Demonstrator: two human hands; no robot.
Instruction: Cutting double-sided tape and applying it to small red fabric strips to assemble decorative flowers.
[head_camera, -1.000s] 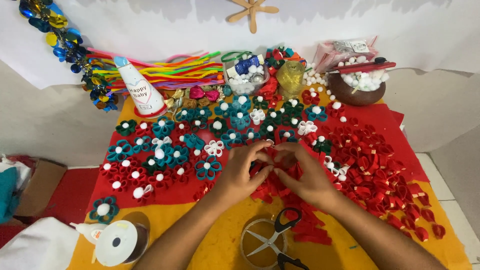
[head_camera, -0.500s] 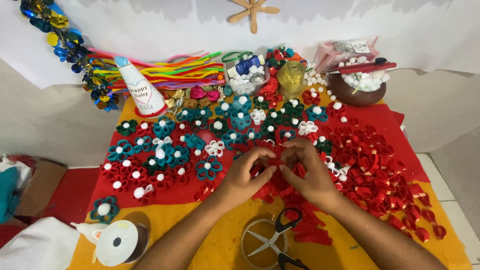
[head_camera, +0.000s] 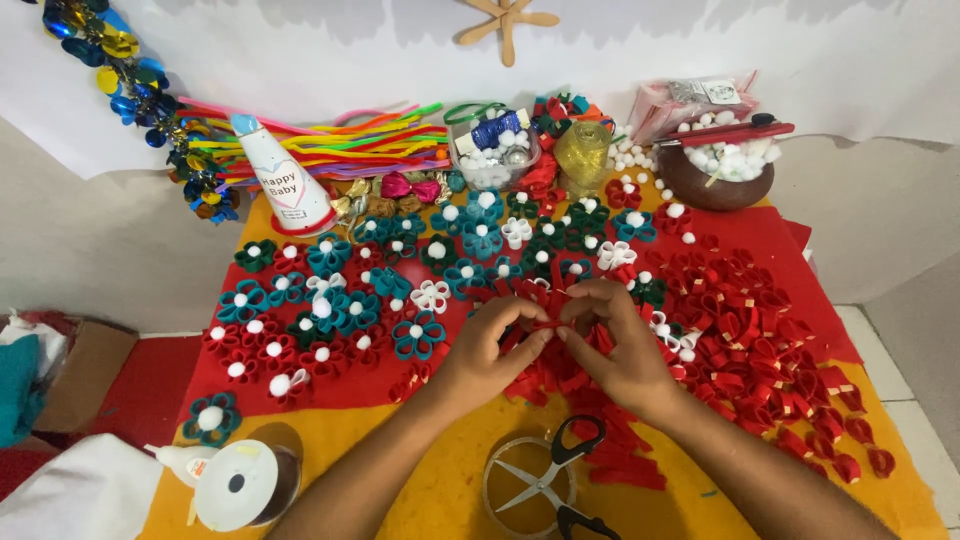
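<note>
My left hand (head_camera: 492, 345) and my right hand (head_camera: 612, 338) meet over the middle of the table, fingertips pinched together on a small red ribbon flower (head_camera: 546, 322). Under them lies a heap of red ribbon strips (head_camera: 610, 450). Finished ribbon flowers in teal, green, red and white, each with a white pompom centre (head_camera: 418, 334), cover the red cloth to the left and behind. Loose red ribbon loops (head_camera: 745, 335) lie spread to the right of my right hand.
Scissors (head_camera: 545, 478) rest on a tape roll near the front edge. A white ribbon spool (head_camera: 238, 484) and glue bottle sit front left. At the back stand a white cone hat (head_camera: 276, 177), coloured pipe cleaners (head_camera: 350, 145), a clear pompom tub (head_camera: 492, 150) and a brown bowl (head_camera: 712, 185).
Both hands stay at the same spot; the fingers have shifted slightly while working the red ribbon piece between them.
</note>
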